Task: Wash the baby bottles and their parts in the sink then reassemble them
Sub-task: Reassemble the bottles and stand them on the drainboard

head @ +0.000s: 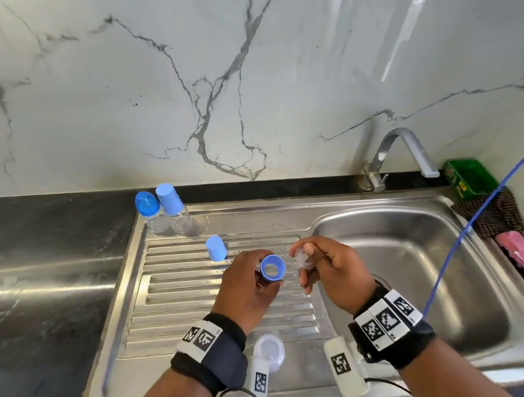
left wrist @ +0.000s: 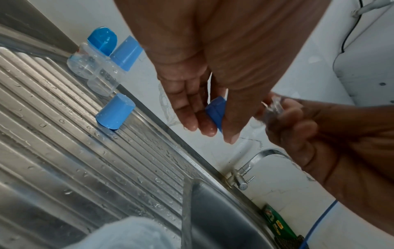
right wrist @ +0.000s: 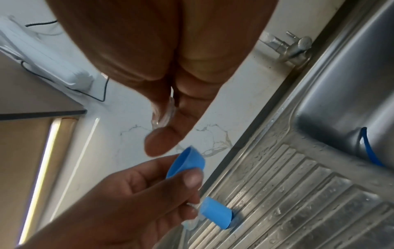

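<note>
My left hand (head: 248,281) grips a blue screw ring (head: 272,268), its opening facing up, above the ribbed drainboard (head: 174,299); the same ring (left wrist: 216,112) (right wrist: 187,162) shows in both wrist views. Just to its right my right hand (head: 322,267) pinches a clear silicone teat (head: 303,257) (right wrist: 164,112) between thumb and fingers. A loose blue cap (head: 216,248) stands on the drainboard behind my left hand. Two assembled bottles with blue caps (head: 165,210) stand at the drainboard's back left corner. A clear open bottle (head: 269,353) stands near the front edge, between my wrists.
The steel sink basin (head: 416,267) lies to the right, with the tap (head: 407,152) over its back rim. A green box (head: 469,179), a dark cloth (head: 491,214) and a pink item (head: 522,254) sit along the right side. A blue cable (head: 475,222) crosses there.
</note>
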Motion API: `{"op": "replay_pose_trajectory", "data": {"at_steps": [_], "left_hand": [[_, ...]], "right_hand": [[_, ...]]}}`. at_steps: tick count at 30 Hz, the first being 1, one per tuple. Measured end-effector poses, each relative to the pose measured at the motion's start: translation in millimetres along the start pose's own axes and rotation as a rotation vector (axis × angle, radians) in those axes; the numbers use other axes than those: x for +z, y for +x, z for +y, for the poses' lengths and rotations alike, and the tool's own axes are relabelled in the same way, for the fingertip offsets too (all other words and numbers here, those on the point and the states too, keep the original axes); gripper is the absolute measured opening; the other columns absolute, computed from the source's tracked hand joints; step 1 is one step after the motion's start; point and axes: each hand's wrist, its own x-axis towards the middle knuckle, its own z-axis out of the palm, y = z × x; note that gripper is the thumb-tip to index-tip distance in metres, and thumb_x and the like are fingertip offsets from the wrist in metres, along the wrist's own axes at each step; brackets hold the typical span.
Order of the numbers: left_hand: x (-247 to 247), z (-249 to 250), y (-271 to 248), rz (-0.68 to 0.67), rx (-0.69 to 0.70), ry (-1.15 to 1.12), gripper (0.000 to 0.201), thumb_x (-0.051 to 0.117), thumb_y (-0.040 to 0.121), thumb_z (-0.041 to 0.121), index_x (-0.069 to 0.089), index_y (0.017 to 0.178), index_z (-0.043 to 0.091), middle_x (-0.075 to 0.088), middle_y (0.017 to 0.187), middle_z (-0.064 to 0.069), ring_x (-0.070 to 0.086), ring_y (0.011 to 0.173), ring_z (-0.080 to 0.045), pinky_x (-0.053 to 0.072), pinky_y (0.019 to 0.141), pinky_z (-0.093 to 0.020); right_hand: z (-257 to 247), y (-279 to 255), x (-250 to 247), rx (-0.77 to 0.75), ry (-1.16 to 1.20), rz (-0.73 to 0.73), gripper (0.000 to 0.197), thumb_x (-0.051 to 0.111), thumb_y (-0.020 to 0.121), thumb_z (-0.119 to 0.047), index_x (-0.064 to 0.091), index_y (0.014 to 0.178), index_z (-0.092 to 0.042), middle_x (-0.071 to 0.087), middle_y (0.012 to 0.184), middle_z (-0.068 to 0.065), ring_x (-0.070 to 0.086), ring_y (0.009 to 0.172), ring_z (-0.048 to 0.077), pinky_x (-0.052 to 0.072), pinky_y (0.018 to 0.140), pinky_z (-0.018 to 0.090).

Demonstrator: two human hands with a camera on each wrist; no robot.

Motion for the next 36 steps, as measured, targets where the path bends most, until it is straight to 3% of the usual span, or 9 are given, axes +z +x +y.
{"op": "replay_pose_trajectory", "data": {"at_steps": [3, 6, 11, 15, 20, 26, 31, 34, 36], "left_hand": [[1.0, 7.4, -5.0, -0.003, 0.037, 0.009, 0.036, 0.077, 0.081, 0.014, 0.061, 0.106, 0.035, 0.064, 0.102, 0.006, 0.064, 0.082, -0.009, 0.054, 0.077, -0.024], [2.9, 9.2, -7.8, -0.007, 0.052, 0.034, 0.038, 0.078, 0.081, 0.017, 0.063, 0.115, 0.027, 0.062, 0.104, 0.006, 0.063, 0.083, -0.009, 0.055, 0.078, -0.025], [3.4, 14.1, -15.9, 0.010, 0.083, 0.013, 0.040, 0.078, 0.082, 0.015, 0.061, 0.116, 0.029, 0.060, 0.106, 0.008, 0.063, 0.085, -0.005, 0.052, 0.076, -0.013], [1.9, 14.9, -19.6, 0.017, 0.108, 0.024, 0.040, 0.081, 0.081, 0.017, 0.062, 0.114, 0.029, 0.059, 0.106, 0.010, 0.062, 0.086, -0.004, 0.053, 0.075, -0.013], [1.3, 11.0, -20.2, 0.017, 0.159, 0.082, 0.042, 0.081, 0.080, 0.017, 0.063, 0.117, 0.025, 0.057, 0.109, 0.010, 0.059, 0.089, -0.004, 0.048, 0.075, -0.009], [-1.1, 12.5, -23.0, -0.013, 0.202, 0.014, 0.044, 0.083, 0.078, 0.012, 0.067, 0.117, 0.025, 0.056, 0.113, 0.008, 0.061, 0.093, -0.008, 0.054, 0.079, -0.018], [-7.0, 10.5, -24.7, -0.028, 0.170, -0.113, 0.051, 0.084, 0.074, 0.003, 0.070, 0.115, 0.030, 0.055, 0.112, 0.007, 0.065, 0.093, -0.010, 0.056, 0.081, -0.020], [-10.0, 8.6, -26.5, -0.055, 0.076, -0.231, 0.052, 0.088, 0.074, 0.015, 0.067, 0.118, 0.034, 0.059, 0.116, 0.009, 0.069, 0.089, -0.013, 0.059, 0.082, -0.026], [-9.7, 7.9, -26.8, -0.039, 0.008, -0.287, 0.039, 0.083, 0.081, 0.029, 0.067, 0.116, 0.036, 0.063, 0.115, 0.010, 0.070, 0.092, -0.010, 0.059, 0.083, -0.029]], "right_hand": [[-9.1, -8.2, 5.8, -0.016, 0.080, -0.139, 0.020, 0.049, 0.104, -0.002, 0.068, 0.108, -0.006, 0.064, 0.094, 0.015, 0.069, 0.069, 0.026, 0.059, 0.065, 0.035], [-16.7, -11.1, 8.0, -0.049, 0.049, -0.124, 0.023, 0.054, 0.101, 0.001, 0.073, 0.105, -0.012, 0.050, 0.119, 0.009, 0.071, 0.071, 0.026, 0.060, 0.068, 0.033], [-21.8, -19.1, 3.8, -0.068, -0.186, -0.009, 0.019, 0.068, 0.095, -0.012, 0.076, 0.105, -0.026, 0.063, 0.097, 0.000, 0.063, 0.050, 0.020, 0.051, 0.050, 0.029], [-19.5, -21.2, 3.1, -0.063, -0.410, 0.028, 0.011, 0.077, 0.088, -0.023, 0.074, 0.098, -0.025, 0.071, 0.087, -0.007, 0.051, 0.047, 0.003, 0.039, 0.052, 0.011], [-22.8, -20.6, 6.5, -0.037, -0.505, 0.016, 0.010, 0.081, 0.084, -0.025, 0.075, 0.092, -0.022, 0.069, 0.079, -0.013, 0.056, 0.062, -0.010, 0.041, 0.059, 0.007], [-17.8, -14.5, 8.9, 0.042, -0.547, 0.068, 0.032, 0.085, 0.078, -0.040, 0.064, 0.100, -0.031, 0.066, 0.081, -0.011, 0.056, 0.062, 0.000, 0.040, 0.060, 0.012], [-14.6, -12.6, 13.6, 0.153, -0.387, -0.068, 0.022, 0.081, 0.084, -0.034, 0.073, 0.097, -0.019, 0.076, 0.077, -0.005, 0.070, 0.058, 0.011, 0.053, 0.062, 0.022], [-13.6, -11.2, 15.2, 0.160, -0.266, 0.003, 0.019, 0.085, 0.080, -0.024, 0.074, 0.090, -0.012, 0.077, 0.075, 0.000, 0.068, 0.058, 0.008, 0.051, 0.057, 0.020], [-12.8, -10.3, 16.1, 0.172, -0.265, 0.031, 0.020, 0.086, 0.079, -0.024, 0.073, 0.088, -0.012, 0.076, 0.074, 0.001, 0.068, 0.060, 0.009, 0.052, 0.055, 0.020]]}}
